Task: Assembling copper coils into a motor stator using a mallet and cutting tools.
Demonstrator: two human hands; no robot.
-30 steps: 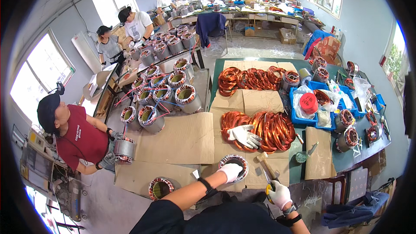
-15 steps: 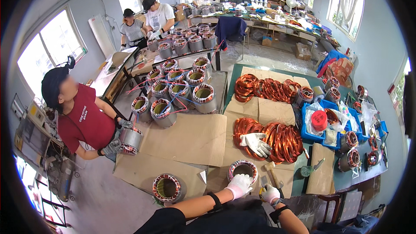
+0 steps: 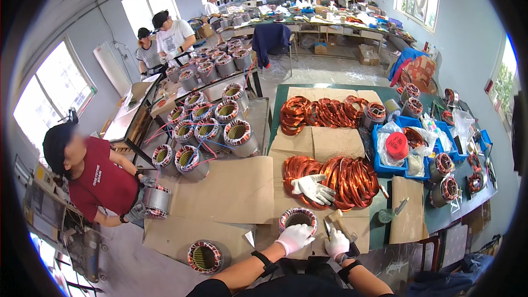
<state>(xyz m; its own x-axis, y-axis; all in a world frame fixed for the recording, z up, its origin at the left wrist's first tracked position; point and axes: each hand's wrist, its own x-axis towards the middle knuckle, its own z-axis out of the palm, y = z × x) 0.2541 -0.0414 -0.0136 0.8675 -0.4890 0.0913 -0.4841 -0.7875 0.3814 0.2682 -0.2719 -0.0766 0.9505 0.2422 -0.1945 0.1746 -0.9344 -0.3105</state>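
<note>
My left hand (image 3: pixel 296 238), in a white glove with a pink cuff, rests closed over the near rim of an upright motor stator (image 3: pixel 291 218). The stator's ring top carries red and white windings. To its right, my right hand (image 3: pixel 336 243), gloved the same way, is closed around a slim tool whose dark tip points away from me; its kind cannot be made out. A wooden-headed mallet (image 3: pixel 334 218) lies just beyond and beside that hand. Another stator (image 3: pixel 204 257) with yellowish slot liners stands to the left, near the table's front edge.
Copper wire coils (image 3: pixel 352 182) lie beyond my hands, with a loose white glove (image 3: pixel 313 189) on them. Blue bins (image 3: pixel 391 170) stand at right beside more stators. A co-worker in a red shirt (image 3: pixel 102 179) handles a stator (image 3: pixel 158 201) at left. Cardboard (image 3: pixel 223 187) covers the table.
The whole view has shifted, so most things sit further left. My right hand has moved slightly forward beside the mallet. My left hand stays at the stator's rim.
</note>
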